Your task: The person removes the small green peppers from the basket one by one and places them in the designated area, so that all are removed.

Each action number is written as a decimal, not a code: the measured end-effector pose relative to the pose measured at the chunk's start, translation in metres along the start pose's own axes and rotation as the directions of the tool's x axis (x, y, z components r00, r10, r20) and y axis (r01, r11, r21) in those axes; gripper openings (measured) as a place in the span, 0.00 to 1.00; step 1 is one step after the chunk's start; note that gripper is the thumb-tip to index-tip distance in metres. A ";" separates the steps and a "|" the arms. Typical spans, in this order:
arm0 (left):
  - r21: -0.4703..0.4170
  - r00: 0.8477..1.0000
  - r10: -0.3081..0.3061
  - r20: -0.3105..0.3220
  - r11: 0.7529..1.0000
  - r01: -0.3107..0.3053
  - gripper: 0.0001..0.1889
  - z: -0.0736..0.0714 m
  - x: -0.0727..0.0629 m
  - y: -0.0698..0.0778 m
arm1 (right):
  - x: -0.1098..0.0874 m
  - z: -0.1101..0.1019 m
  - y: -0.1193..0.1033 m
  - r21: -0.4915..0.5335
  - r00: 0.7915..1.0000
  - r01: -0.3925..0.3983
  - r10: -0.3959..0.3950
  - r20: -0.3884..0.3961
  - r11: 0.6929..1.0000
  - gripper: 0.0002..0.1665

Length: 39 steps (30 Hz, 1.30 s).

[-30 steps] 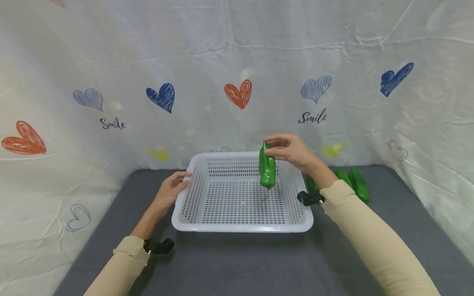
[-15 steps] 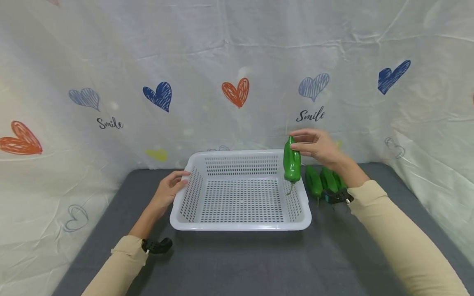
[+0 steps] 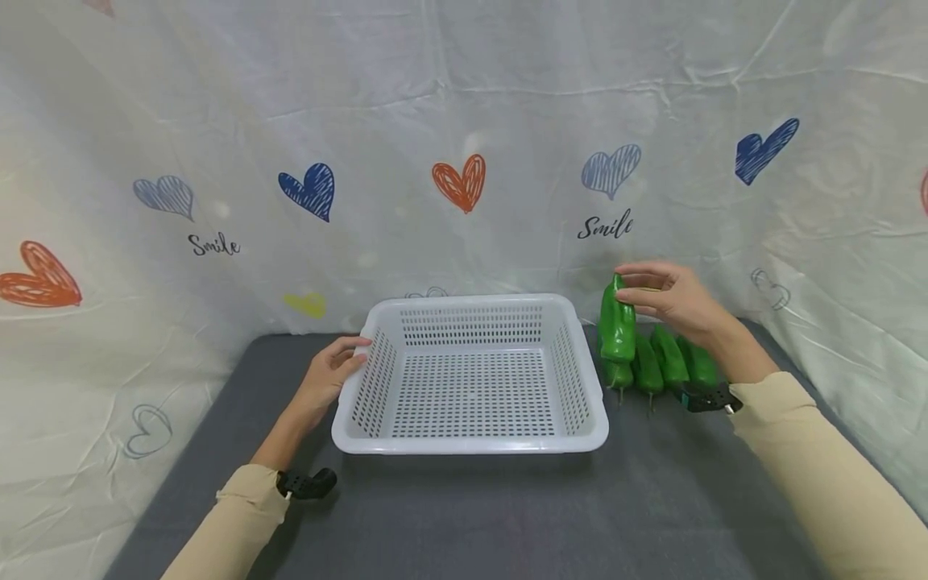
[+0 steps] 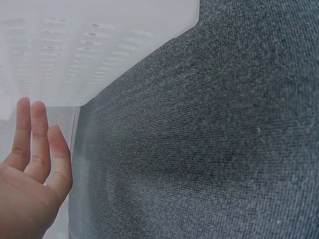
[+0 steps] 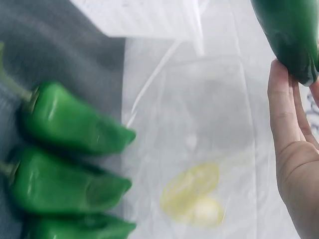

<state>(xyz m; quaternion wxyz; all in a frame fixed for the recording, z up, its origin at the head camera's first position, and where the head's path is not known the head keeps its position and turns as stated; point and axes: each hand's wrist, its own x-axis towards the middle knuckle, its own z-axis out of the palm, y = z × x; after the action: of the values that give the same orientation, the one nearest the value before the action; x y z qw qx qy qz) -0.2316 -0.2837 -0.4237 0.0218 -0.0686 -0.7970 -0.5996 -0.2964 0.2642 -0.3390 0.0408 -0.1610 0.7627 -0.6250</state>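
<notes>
A glossy green pepper point(image 3: 618, 326) hangs tip up, pinched at its upper end by my right hand point(image 3: 670, 298). It is held beyond the basket's right rim, in front of other green peppers point(image 3: 648, 366). Several of these lie side by side on the table, stems toward me; the held one partly covers the leftmost. My left hand point(image 3: 332, 374) holds the left rim of a white perforated plastic basket point(image 3: 471, 445). In the left wrist view three of its fingers point(image 4: 61, 162) extend along the basket's outer wall; its thumb is hidden there. The right wrist view shows only the held pepper's lower part point(image 5: 294, 30).
A dark grey cloth point(image 3: 471, 515) covers the table. Behind it hangs a pale curtain point(image 3: 391, 97) printed with hearts and the word Smile. Each wrist wears a black band point(image 3: 308, 483).
My right hand has carried the pepper rightward, from above the basket to over the other peppers. More of those peppers show. The left hand stays on the rim.
</notes>
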 end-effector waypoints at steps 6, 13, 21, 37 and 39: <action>-0.011 1.000 -0.002 -0.004 1.000 0.002 0.20 -0.001 -0.001 -0.001 | -0.016 -0.025 0.018 -0.001 0.999 -0.027 0.027 -0.040 1.000 0.27; -0.013 1.000 0.008 -0.004 1.000 -0.008 0.20 -0.002 -0.002 -0.002 | -0.034 -0.063 0.048 -0.009 0.997 -0.050 0.049 -0.066 0.999 0.26; -0.028 1.000 -0.016 -0.002 0.999 0.016 0.21 -0.002 -0.001 -0.005 | -0.051 -0.104 0.073 -0.116 0.996 -0.086 0.082 -0.039 0.990 0.29; -0.042 1.000 -0.009 0.019 0.999 0.009 0.21 -0.002 0.001 -0.005 | -0.060 -0.152 0.110 -0.076 0.987 -0.161 0.162 0.008 0.984 0.26; -0.045 1.000 -0.007 0.023 0.999 0.008 0.21 -0.002 0.002 -0.005 | -0.060 -0.156 0.116 -0.063 0.987 -0.160 0.162 0.025 0.985 0.27</action>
<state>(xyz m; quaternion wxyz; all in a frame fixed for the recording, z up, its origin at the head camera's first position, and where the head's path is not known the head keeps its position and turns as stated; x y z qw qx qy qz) -0.2339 -0.2864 -0.4274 0.0089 -0.0728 -0.7837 -0.6168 -0.3034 0.4479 -0.4259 0.0976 -0.1094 0.7911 -0.5938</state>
